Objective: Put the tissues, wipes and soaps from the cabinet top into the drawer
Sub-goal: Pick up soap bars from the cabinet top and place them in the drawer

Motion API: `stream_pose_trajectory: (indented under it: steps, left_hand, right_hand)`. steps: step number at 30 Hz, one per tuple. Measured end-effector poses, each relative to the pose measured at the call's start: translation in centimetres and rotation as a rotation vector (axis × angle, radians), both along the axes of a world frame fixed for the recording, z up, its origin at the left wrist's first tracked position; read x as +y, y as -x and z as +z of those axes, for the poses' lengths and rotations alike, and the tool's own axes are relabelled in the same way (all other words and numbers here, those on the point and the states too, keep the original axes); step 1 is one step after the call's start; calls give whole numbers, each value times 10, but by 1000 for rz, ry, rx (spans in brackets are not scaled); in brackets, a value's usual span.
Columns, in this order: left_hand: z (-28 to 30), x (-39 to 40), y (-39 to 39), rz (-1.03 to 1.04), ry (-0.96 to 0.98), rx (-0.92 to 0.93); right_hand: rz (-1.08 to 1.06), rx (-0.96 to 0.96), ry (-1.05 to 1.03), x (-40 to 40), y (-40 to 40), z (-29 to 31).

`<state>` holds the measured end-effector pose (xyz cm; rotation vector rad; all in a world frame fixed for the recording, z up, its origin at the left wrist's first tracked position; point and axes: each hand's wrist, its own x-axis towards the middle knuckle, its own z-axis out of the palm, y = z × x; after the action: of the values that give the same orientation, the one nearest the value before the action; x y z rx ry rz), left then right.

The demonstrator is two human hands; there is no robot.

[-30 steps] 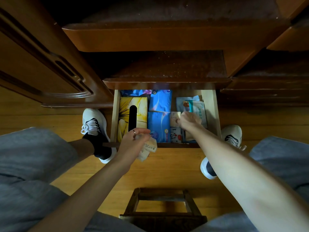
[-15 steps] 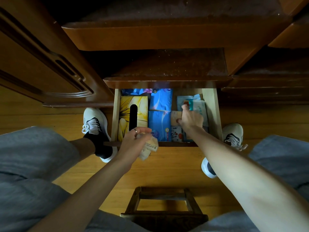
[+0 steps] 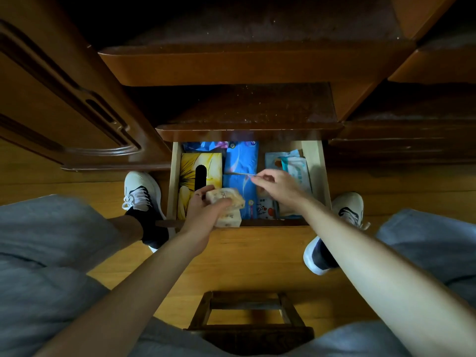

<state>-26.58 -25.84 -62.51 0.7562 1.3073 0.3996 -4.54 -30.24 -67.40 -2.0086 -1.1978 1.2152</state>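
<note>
The drawer point(image 3: 316, 161) stands pulled out below the cabinet top. Inside lie a yellow flowered tissue box point(image 3: 199, 161) on the left, blue tissue packs point(image 3: 240, 161) in the middle, pale wipe packs point(image 3: 293, 163) on the right and a small red-and-white pack point(image 3: 265, 208) near the front. My left hand point(image 3: 203, 215) hovers over the drawer's front left, shut on two small cream tissue packs point(image 3: 226, 206). Over the drawer's middle, my right hand point(image 3: 279, 186) has its fingers loosely curled, fingertips at the edge of a blue pack, with nothing visibly held.
A dark wooden stool point(image 3: 248, 320) stands on the floor between my knees. My white shoes point(image 3: 140, 191) rest on either side of the drawer. A carved cabinet door point(image 3: 64, 99) is at the left, and the dark cabinet top point(image 3: 252, 106) overhangs the drawer's back.
My right hand has lifted off the small packs at the right and moved left toward the blue packs. My left hand has carried the cream packs forward over the drawer.
</note>
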Motion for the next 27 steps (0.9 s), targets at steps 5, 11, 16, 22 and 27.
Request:
stream_pose_trajectory:
  steps: [5, 11, 16, 22, 27]
  left_hand:
    - [-2, -14, -10, -201, -58, 10]
    - [-6, -19, -8, -291, -184, 83]
    - [-7, -11, 1, -190, -161, 102]
    - [-10, -9, 7, -166, -129, 96]
    - [-13, -5, 6, -168, -116, 107]
  right_hand:
    - [213, 313, 126, -8, 10, 25]
    - [-329, 361, 141, -40, -16, 11]
    - [-313, -93, 305, -53, -27, -16]
    - [169, -466, 459, -28, 1, -33]
    - [292, -579, 594, -15, -4, -34]
